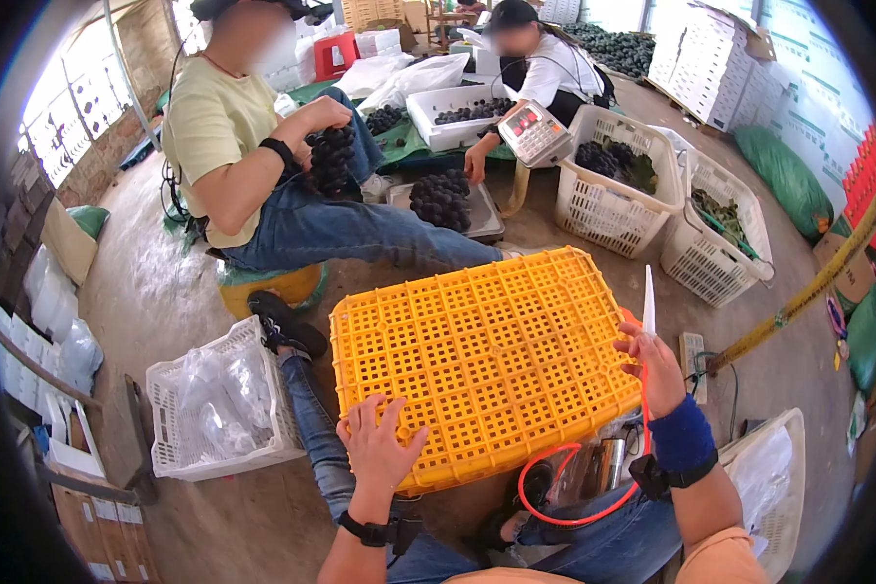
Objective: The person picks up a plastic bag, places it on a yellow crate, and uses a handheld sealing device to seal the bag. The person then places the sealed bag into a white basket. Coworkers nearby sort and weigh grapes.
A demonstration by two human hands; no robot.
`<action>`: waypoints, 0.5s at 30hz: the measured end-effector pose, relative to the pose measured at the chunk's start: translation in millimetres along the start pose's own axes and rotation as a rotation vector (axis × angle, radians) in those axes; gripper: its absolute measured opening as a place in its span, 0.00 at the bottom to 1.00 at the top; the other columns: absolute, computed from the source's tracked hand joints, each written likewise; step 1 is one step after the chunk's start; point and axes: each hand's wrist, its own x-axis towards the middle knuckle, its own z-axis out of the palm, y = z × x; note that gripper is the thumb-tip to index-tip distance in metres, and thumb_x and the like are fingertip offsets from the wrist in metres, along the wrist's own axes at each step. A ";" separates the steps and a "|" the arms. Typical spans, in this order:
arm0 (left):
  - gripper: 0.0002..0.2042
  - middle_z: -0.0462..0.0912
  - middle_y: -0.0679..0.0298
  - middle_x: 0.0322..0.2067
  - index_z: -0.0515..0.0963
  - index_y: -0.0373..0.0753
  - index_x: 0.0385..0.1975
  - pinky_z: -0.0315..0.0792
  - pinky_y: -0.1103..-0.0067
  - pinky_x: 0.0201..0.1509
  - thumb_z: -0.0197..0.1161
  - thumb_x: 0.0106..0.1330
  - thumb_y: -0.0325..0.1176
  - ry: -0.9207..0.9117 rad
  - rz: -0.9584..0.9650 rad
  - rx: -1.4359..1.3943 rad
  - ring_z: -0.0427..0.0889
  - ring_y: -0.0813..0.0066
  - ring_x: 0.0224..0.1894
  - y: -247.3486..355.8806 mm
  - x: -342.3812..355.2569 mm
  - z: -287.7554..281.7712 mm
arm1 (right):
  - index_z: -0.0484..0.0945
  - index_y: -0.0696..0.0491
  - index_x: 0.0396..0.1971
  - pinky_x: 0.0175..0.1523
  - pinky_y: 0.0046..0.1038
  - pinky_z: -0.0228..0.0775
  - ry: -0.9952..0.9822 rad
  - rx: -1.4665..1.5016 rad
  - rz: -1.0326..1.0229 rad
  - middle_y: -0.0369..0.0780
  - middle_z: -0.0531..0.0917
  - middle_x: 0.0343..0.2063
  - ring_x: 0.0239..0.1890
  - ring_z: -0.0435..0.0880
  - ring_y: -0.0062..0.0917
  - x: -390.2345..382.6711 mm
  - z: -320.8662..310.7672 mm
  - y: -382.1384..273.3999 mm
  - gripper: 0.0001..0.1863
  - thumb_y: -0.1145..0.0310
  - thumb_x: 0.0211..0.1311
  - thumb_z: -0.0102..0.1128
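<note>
An upturned yellow plastic crate with a grid surface lies in front of me. My left hand rests on its near left corner with fingers spread. At the right edge, my right hand has its fingers closed on a narrow white pointed strip, which stands upright with red-orange at its base. A red cord hangs from beside that hand and loops below the crate, near a shiny metal cylinder.
Two co-workers handle dark grapes around a scale. White baskets stand at right rear, another with plastic bags at left. A yellow pole slants across the right side.
</note>
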 end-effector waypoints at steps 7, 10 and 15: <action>0.23 0.69 0.64 0.46 0.76 0.48 0.41 0.53 0.63 0.55 0.67 0.45 0.49 0.007 -0.004 -0.020 0.64 0.65 0.51 0.2 0.5 -1.9 | 0.71 0.55 0.48 0.44 0.20 0.65 0.045 -0.065 -0.187 0.36 0.74 0.49 0.45 0.74 0.18 -7.1 7.8 -4.6 0.20 0.55 0.68 0.42; 0.22 0.69 0.64 0.46 0.76 0.48 0.41 0.53 0.62 0.55 0.67 0.45 0.49 0.012 -0.001 -0.029 0.64 0.64 0.51 -0.3 -0.3 -0.8 | 0.71 0.53 0.39 0.44 0.20 0.65 0.044 -0.066 -0.246 0.36 0.73 0.52 0.45 0.74 0.18 -8.2 8.0 -3.1 0.16 0.55 0.67 0.43; 0.22 0.69 0.64 0.45 0.76 0.47 0.41 0.53 0.62 0.55 0.67 0.46 0.48 0.011 -0.007 -0.038 0.65 0.64 0.51 -0.2 0.8 -2.5 | 0.68 0.50 0.29 0.44 0.20 0.65 0.051 -0.068 -0.253 0.37 0.71 0.54 0.45 0.74 0.19 -7.7 11.0 -4.6 0.15 0.54 0.67 0.43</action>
